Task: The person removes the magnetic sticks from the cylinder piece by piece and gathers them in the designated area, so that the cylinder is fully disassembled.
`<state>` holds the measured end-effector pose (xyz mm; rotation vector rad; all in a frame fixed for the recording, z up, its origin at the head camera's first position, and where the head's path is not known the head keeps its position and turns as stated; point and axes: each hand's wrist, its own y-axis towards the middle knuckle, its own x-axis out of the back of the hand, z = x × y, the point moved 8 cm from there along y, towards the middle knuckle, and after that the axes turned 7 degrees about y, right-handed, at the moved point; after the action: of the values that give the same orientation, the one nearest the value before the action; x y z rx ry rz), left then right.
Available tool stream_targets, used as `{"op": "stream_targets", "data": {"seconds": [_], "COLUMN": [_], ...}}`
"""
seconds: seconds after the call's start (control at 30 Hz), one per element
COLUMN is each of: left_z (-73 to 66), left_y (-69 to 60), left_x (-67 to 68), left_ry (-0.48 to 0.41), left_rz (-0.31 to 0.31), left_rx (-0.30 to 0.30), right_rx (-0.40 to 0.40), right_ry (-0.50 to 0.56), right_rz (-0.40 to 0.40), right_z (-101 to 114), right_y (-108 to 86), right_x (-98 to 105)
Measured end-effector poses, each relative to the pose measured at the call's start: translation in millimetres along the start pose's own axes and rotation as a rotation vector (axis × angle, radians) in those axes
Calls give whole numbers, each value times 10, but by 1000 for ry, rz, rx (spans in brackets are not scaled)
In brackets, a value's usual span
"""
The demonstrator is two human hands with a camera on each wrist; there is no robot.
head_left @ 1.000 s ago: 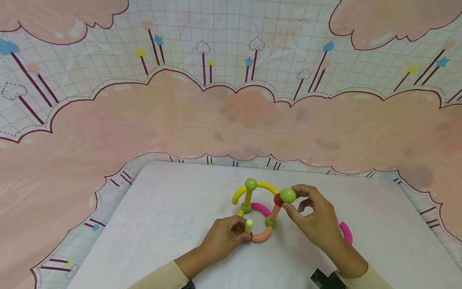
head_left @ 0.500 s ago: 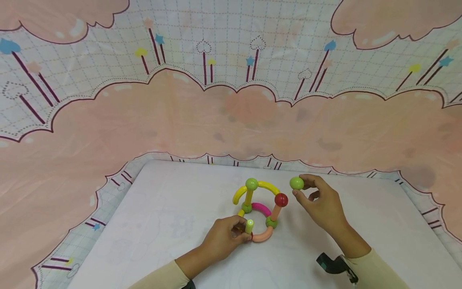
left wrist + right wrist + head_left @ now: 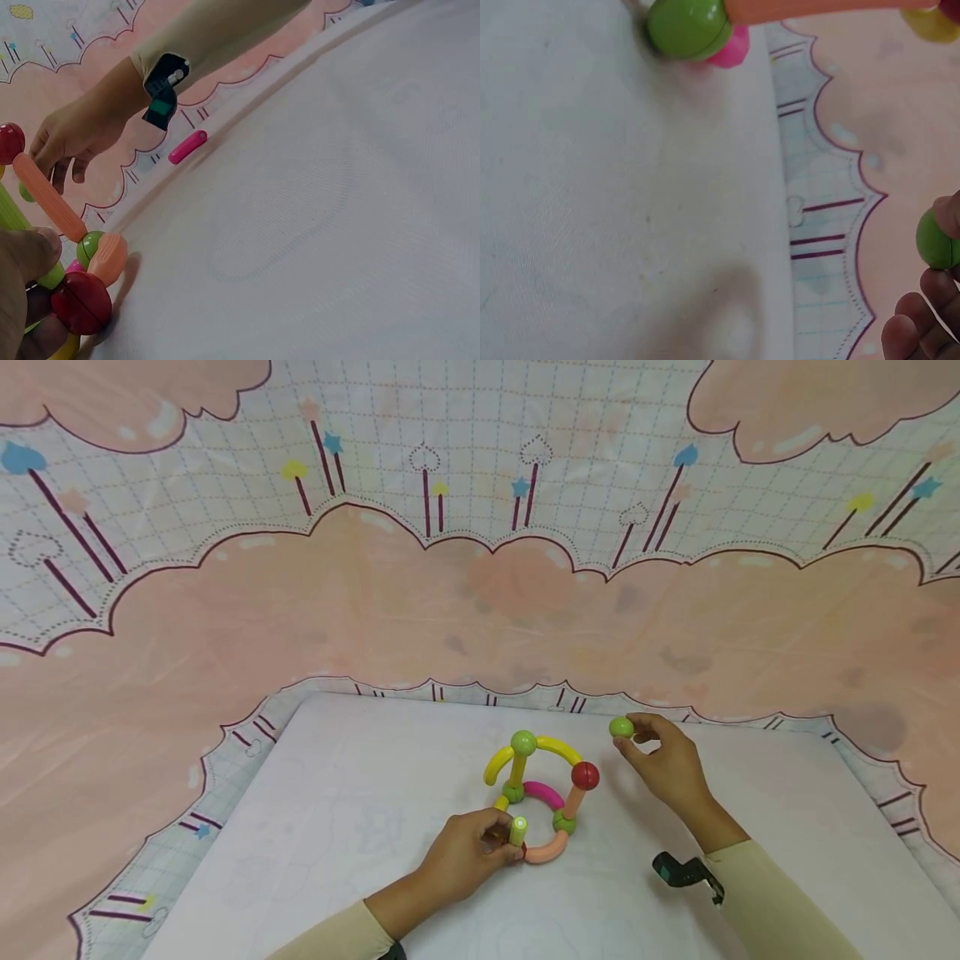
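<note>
A ring-shaped build of toy rods and balls stands on the white tabletop [image 3: 315,827]. My left hand [image 3: 465,856] grips its near side, thumb and fingers around an upright light green rod [image 3: 518,831] over a red ball [image 3: 82,303]. The build's upper part has yellow curved rods [image 3: 558,748], a green ball [image 3: 523,742] and another red ball [image 3: 585,776]. An orange rod [image 3: 573,802] joins that red ball to a lower green ball [image 3: 564,822]. My right hand [image 3: 667,768] pinches a loose green ball [image 3: 621,727] in the air, right of and apart from the build.
A loose pink curved rod [image 3: 187,147] lies on the table in the left wrist view; the right arm hides it in the head view. A black wrist-camera mount [image 3: 678,870] hangs by the right sleeve. A patterned cloth [image 3: 420,618] rises behind the table.
My right hand has drawn the green ball away from the upper red ball, up and to the right, then farther back. My left hand and the build have stayed put.
</note>
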<state>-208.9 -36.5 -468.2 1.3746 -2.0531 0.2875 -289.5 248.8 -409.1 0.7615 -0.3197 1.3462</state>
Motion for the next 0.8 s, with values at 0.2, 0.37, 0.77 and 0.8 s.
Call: {"op": "stream_targets", "data": {"seconds": [0.2,0.37,0.77,0.8], "left_z": [-1,-6,-13,-14], "left_y": [0,1,-5,-4], "left_x": [2,4,4,3], "left_ry": [3,6,7,8], "left_rz": [0,1,1,1], "left_rx": [6,10,6,5], "right_rx": [-70,-110,-245,-251], "right_ry": [2,16,15,14], "right_rz": [32,50,86,89], "right_z": [-196,-285,-497,-509], "right_y": [94,160,261,266], "right_x": [-120,-220,-361,-366]}}
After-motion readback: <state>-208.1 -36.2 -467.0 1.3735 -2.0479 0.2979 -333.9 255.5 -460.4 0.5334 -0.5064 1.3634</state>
